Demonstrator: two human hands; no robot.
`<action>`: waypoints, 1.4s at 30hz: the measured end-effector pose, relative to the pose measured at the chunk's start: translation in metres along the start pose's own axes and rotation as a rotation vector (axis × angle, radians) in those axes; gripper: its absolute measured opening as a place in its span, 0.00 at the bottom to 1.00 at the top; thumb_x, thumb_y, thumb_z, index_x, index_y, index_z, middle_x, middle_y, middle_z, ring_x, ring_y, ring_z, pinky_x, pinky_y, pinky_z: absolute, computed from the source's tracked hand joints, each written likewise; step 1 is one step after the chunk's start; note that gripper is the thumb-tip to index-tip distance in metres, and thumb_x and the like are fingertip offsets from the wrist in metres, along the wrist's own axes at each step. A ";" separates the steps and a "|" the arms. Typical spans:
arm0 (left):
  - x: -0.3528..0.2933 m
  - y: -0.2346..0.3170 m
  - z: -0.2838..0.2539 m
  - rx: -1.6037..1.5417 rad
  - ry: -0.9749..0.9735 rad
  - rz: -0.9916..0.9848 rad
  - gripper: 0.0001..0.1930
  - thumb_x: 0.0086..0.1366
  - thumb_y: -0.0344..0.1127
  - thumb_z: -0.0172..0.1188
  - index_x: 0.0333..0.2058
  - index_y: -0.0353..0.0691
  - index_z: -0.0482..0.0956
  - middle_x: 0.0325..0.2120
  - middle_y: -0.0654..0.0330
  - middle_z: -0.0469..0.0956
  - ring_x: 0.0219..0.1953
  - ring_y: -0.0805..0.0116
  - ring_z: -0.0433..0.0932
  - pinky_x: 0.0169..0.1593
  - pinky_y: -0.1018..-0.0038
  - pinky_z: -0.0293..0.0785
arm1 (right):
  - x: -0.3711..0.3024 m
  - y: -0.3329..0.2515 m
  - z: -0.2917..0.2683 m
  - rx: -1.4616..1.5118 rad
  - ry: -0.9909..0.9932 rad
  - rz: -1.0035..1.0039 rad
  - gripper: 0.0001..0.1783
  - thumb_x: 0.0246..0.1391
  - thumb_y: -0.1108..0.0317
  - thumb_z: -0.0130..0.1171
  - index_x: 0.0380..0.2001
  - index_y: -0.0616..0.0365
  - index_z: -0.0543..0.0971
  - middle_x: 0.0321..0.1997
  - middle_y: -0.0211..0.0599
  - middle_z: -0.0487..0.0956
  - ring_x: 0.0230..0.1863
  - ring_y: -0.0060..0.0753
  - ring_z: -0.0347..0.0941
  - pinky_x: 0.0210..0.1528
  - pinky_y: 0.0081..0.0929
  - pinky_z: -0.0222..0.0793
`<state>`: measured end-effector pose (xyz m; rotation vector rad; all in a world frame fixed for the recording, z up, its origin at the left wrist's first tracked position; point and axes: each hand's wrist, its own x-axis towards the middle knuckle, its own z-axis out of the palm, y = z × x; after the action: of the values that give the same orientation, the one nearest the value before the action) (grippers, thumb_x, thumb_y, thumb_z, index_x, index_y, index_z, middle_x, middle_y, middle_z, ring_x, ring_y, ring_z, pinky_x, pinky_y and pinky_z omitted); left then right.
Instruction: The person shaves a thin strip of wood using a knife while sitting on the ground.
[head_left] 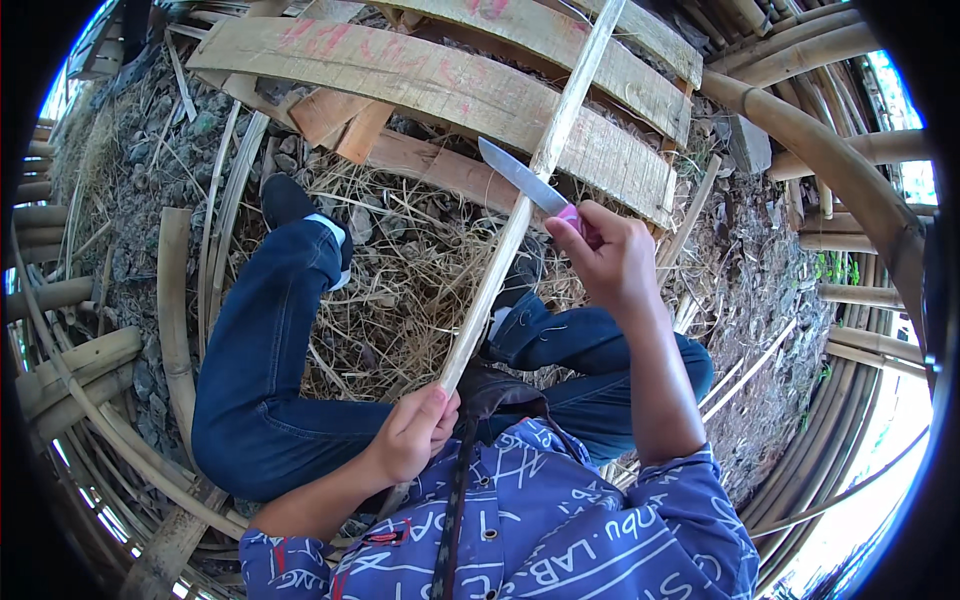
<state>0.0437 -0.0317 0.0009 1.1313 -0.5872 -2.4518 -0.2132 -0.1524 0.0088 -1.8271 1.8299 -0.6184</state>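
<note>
A long, pale bamboo strip (487,290) runs from my lap up and away, its far part lying across the slats of a wooden pallet (400,75). Near my waist, my left hand (412,432) is closed around its near end. My right hand (610,250) grips a knife (522,177) by its pink handle. The knife's blade points up and to the left and crosses the strip just in front of the pallet's near slat. Whether the edge bites into the strip, I cannot tell.
Shavings and dry straw (390,290) cover the ground between my bent legs (270,350). Bamboo poles (175,310) stand or lie at the left. A thick curved pole (830,150) and a bamboo wall (860,390) are on the right. A grey block (750,145) sits beside the pallet.
</note>
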 end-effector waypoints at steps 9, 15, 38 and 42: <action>-0.003 -0.004 -0.001 -0.012 0.022 -0.004 0.18 0.72 0.50 0.36 0.29 0.43 0.62 0.17 0.72 0.56 0.16 0.85 0.51 0.18 0.84 0.48 | 0.000 -0.019 -0.002 -0.090 0.002 -0.012 0.20 0.53 0.48 0.58 0.22 0.55 0.76 0.14 0.38 0.72 0.18 0.44 0.71 0.22 0.35 0.64; -0.002 -0.006 -0.004 -0.017 0.005 -0.005 0.19 0.72 0.50 0.35 0.28 0.43 0.62 0.17 0.72 0.56 0.15 0.84 0.52 0.17 0.84 0.48 | -0.001 -0.009 -0.005 -0.004 0.346 -0.019 0.16 0.52 0.55 0.62 0.24 0.57 0.79 0.12 0.33 0.73 0.13 0.26 0.68 0.17 0.25 0.60; 0.000 -0.007 -0.011 0.055 0.015 0.023 0.20 0.71 0.54 0.36 0.27 0.45 0.59 0.15 0.72 0.54 0.13 0.83 0.50 0.16 0.83 0.46 | -0.038 -0.019 0.033 0.754 -0.375 0.335 0.30 0.65 0.47 0.40 0.14 0.56 0.64 0.14 0.20 0.60 0.18 0.15 0.52 0.20 0.21 0.48; 0.002 -0.004 -0.014 -0.033 -0.059 -0.036 0.20 0.70 0.54 0.35 0.27 0.45 0.59 0.14 0.72 0.53 0.12 0.84 0.49 0.15 0.83 0.45 | -0.046 -0.019 0.043 0.834 -0.347 0.292 0.28 0.66 0.50 0.41 0.15 0.56 0.64 0.14 0.19 0.58 0.18 0.14 0.50 0.20 0.19 0.47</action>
<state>0.0525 -0.0318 -0.0105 1.0685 -0.5470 -2.5235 -0.1723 -0.1061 -0.0124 -1.0132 1.2801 -0.7440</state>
